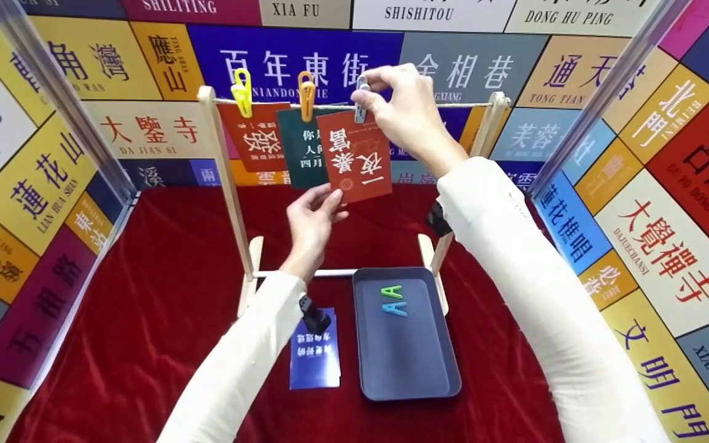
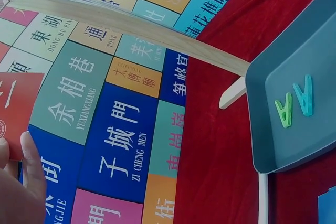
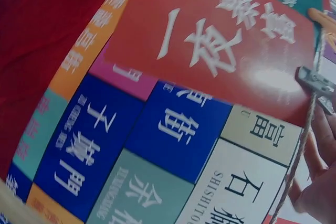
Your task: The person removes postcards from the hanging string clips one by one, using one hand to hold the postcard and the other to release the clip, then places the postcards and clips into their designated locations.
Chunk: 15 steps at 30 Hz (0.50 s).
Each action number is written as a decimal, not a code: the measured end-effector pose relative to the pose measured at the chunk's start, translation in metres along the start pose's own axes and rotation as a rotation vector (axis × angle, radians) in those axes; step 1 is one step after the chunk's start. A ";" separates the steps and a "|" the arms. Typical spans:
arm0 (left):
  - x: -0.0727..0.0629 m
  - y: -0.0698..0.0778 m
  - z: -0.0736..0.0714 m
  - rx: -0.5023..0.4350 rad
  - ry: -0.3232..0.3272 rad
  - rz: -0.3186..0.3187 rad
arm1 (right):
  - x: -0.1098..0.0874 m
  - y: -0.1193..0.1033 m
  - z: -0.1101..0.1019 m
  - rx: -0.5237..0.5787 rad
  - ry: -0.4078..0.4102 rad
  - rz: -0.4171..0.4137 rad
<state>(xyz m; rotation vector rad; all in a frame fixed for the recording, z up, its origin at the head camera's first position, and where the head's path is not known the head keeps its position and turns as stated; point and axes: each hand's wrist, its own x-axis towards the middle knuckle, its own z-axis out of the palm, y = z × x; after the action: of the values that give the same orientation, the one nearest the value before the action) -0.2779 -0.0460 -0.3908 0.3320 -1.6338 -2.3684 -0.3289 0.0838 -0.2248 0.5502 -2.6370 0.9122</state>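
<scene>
A red card (image 1: pixel 357 157) with white characters hangs just below a rope (image 1: pixel 453 106) strung across a wooden frame. My left hand (image 1: pixel 310 221) pinches the card's lower left corner between thumb and fingers. At the rope, my right hand (image 1: pixel 408 107) grips a grey clothespin (image 1: pixel 361 107) between thumb and fingertips. In the right wrist view the clothespin (image 3: pixel 316 81) sits over the rope at the card's upper edge. To the left, a yellow clothespin (image 1: pixel 242 95) holds another red card (image 1: pixel 255 143), and an orange clothespin (image 1: pixel 306 98) holds a dark green card (image 1: pixel 300 151), partly overlapped.
A dark grey tray (image 1: pixel 407 363) on the red cloth (image 1: pixel 164 295) holds a green clothespin (image 1: pixel 391 291) and a blue clothespin (image 1: pixel 394 309). Blue cards (image 1: pixel 316 366) lie left of the tray. The frame's wooden posts (image 1: pixel 229 191) stand at both sides, before sign-covered walls.
</scene>
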 end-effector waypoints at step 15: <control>-0.002 0.000 0.001 0.036 0.017 -0.026 | -0.003 -0.005 -0.001 -0.048 0.073 -0.085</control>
<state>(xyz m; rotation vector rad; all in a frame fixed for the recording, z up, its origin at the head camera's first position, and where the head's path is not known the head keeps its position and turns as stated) -0.2765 -0.0447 -0.3908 0.3821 -1.6757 -2.3509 -0.3242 0.0817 -0.2223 0.5999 -2.5424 0.8258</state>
